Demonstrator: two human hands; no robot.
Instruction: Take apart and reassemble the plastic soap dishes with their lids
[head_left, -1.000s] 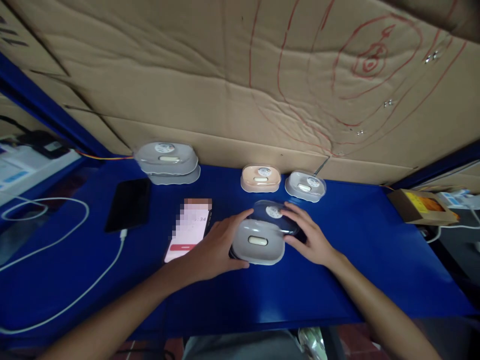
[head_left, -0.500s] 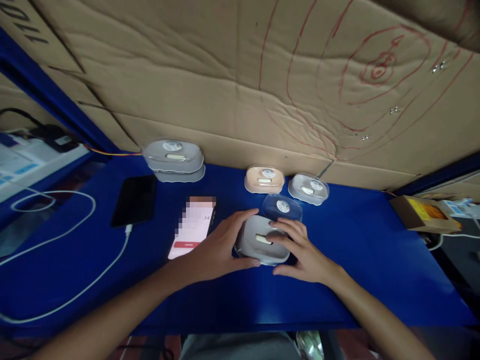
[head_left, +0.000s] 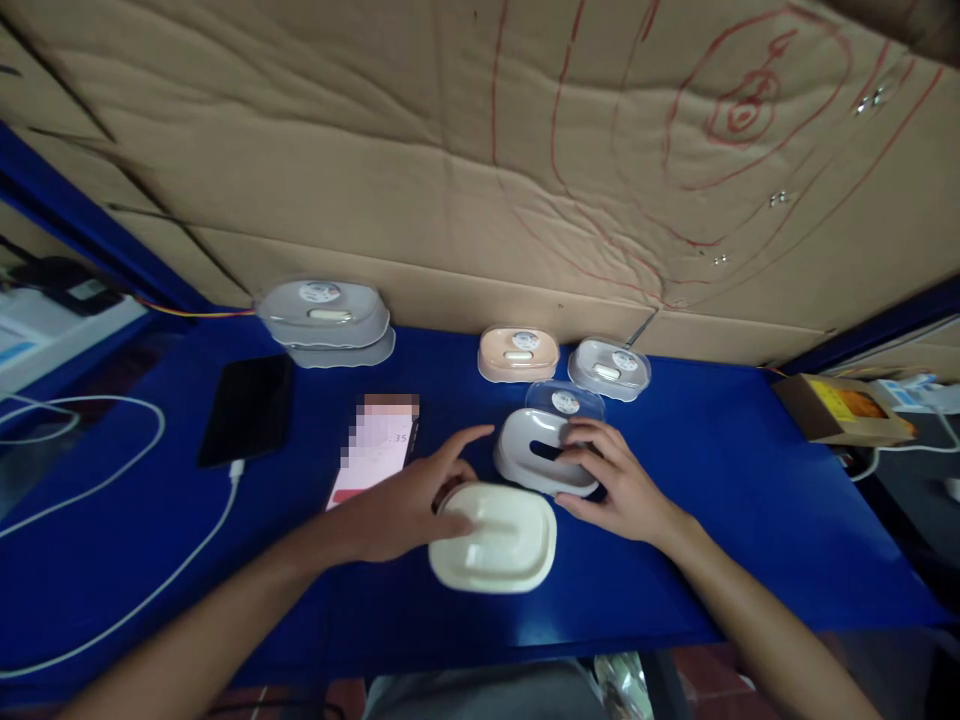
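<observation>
My left hand [head_left: 427,500] pinches a cream oval tray [head_left: 499,545] at its left rim, thumb on top and index finger stretched out. The tray is tilted towards me, in front of a grey oval dish [head_left: 517,450] with a dark slot in its floor. My right hand [head_left: 611,480] grips the dish's right side, fingers over the rim and into it, thumb at the near edge. Just behind the dish lies a clear plastic lid [head_left: 544,397] with a round sticker.
A lidded peach box [head_left: 517,362] and a lidded grey box [head_left: 604,375] stand by the cardboard wall [head_left: 375,150]. Stacked grey boxes [head_left: 322,325] are at the back left. A lit phone [head_left: 371,450], a black tablet [head_left: 247,410] with a white cable, and a carton [head_left: 832,410] lie around.
The cream tray has come away from the grey dish and is now nearer me in my left hand. The slot is bare. My right hand has stayed at the dish.
</observation>
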